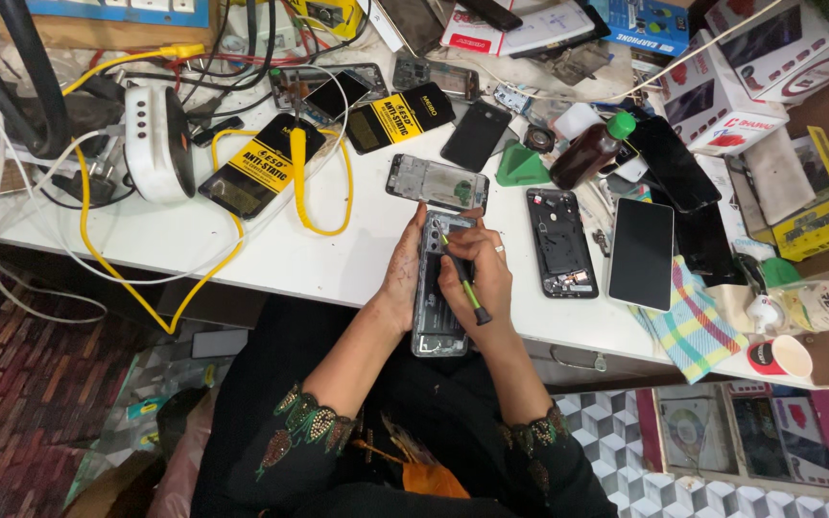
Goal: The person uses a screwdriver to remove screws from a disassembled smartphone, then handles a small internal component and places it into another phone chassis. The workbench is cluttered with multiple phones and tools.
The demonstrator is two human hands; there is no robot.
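— How far had the work on that opened phone (438, 288) got, from where you stood?

— Partway, I'd judge. Its back cover was already off and the insides lay bare: a grey frame, dark parts near the top, a long pale bay lower down. It hung over the near edge of the white surface (271, 245), above the person's lap. Whether any screws were out I could not tell; they were too small to see.

— And the hands?

— The left hand (405, 269) lay along the phone's left side, its grip closed on the frame to steady it. The right hand (485, 273) was clenched around a slim screwdriver (462, 283) with a dark shaft and green handle, held like a pen, the tip down at the phone's upper part. So the upper section was being worked on, and the lower bay looked untouched to me.

— What lay around it?

— Just beyond the phone sat a bare metal frame (437, 182). To the right lay another stripped handset (561, 242), then a pale screen panel (641, 253), touching a checked cloth (693, 321). Further back stood a brown bottle with a green cap (592, 151) near a green wedge-shaped stand (520, 166). To the left, a yellow cable (319, 182) looped across black anti-static bags (263, 165).
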